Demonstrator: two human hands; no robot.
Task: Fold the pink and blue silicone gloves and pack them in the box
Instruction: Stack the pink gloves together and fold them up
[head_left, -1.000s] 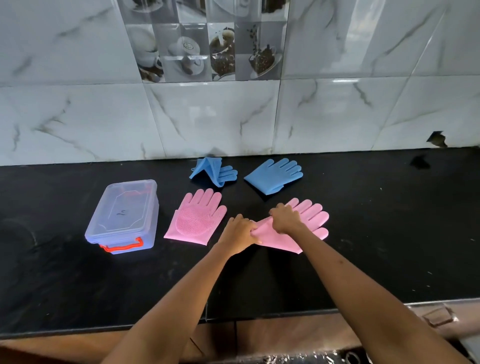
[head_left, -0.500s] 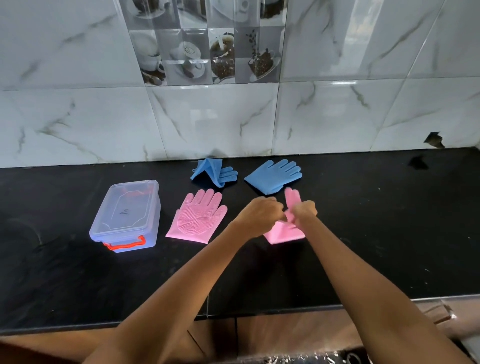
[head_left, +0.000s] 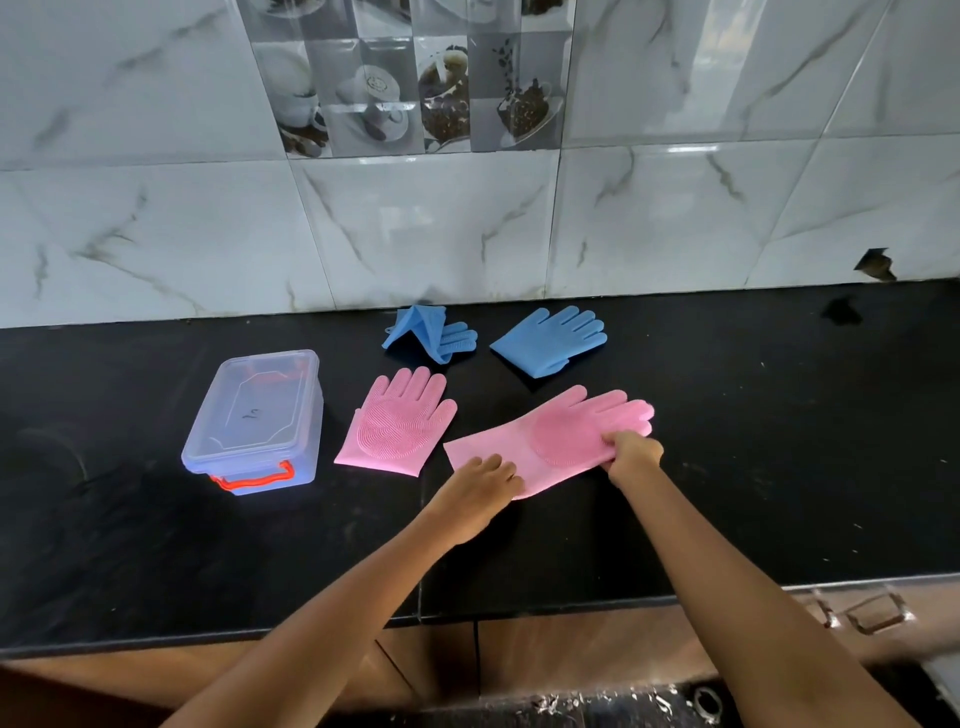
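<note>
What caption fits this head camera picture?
Two hands spread a pink glove flat beside the closed box.

black tabletop (head_left: 727, 467) runs wide across the middle, glossy and faintly streaked. behind it, at twelve o'clock, a white marble-look tiled wall (head_left: 675, 218). up top sits a band of coffee-cup picture tiles (head_left: 415, 88). over at three o'clock, a chipped dark spot (head_left: 877, 264) on the wall's lower edge. brown cabinet fronts (head_left: 571, 654) at six o'clock.
</note>
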